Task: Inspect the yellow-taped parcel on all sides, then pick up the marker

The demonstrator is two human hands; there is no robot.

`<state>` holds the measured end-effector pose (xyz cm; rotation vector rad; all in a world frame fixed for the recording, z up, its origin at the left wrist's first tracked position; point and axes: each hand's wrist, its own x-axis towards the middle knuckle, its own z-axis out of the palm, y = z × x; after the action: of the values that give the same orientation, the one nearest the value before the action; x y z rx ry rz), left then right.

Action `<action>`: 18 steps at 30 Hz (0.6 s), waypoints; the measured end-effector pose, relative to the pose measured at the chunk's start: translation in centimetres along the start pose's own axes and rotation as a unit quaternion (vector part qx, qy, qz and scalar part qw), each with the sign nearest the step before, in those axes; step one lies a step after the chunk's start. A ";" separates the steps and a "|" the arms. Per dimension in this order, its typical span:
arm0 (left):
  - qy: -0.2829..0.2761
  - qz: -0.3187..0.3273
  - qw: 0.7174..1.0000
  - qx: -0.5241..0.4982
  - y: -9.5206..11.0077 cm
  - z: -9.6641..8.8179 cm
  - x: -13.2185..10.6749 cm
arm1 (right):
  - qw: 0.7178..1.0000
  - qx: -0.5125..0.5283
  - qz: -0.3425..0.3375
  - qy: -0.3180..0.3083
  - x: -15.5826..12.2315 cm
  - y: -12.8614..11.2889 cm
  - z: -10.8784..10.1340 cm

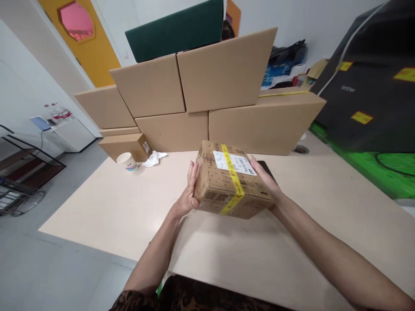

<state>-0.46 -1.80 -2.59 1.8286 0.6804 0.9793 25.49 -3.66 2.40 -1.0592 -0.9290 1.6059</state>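
Between my two hands is a brown cardboard box (pixel 214 183), tilted, with yellow tape across its top and front and a white label on top. My left hand (pixel 188 192) presses against its left side, the thumb near the lower front corner. On the right side lies my right hand (pixel 267 179), its fingers along the top edge and partly hidden behind the box. A shadow falls on the table below, and I cannot tell whether the box touches the surface. Behind my right hand a dark flat object (pixel 267 167) shows in part.
Larger cardboard boxes (pixel 223 73) are stacked along the back of the table (pixel 129 211), a dark green box (pixel 175 32) on top. A paper cup (pixel 127 161), crumpled tissue (pixel 154 158) and a small carton (pixel 121 144) stand at the back left. A black covered machine (pixel 369 77) is at right.
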 end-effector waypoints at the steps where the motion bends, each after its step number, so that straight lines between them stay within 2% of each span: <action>1: -0.017 0.013 1.000 0.012 0.1 -0.2 0.0 | 1.000 0.015 0.017 0.004 0.0 -0.2 -0.1; 4: -0.050 0.027 0.998 0.006 0.4 -0.6 -0.1 | 0.998 0.040 0.047 0.027 0.1 -0.6 -0.4; 8: -0.028 -0.014 0.995 -0.098 0.7 0.3 0.0 | 0.996 0.082 0.021 0.036 0.3 -0.2 0.0; 11: 0.025 -0.059 0.965 -0.254 0.9 1.9 0.3 | 0.990 0.091 -0.089 0.058 0.6 1.0 0.3; 14: 0.118 -0.088 0.924 -0.352 1.2 2.9 0.8 | 0.967 0.007 -0.239 0.089 0.9 2.8 0.1; 16: 0.175 -0.105 0.897 -0.392 1.5 2.7 1.1 | 0.934 -0.105 -0.331 0.088 0.9 3.8 -0.4; 18: 0.202 -0.127 0.875 -0.421 1.8 2.0 1.1 | 0.887 -0.222 -0.400 0.063 0.8 4.1 -1.2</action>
<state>1.85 -2.64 -1.11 0.7559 0.5807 1.2330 25.24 -3.77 -2.00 -0.8784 -1.4444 0.6423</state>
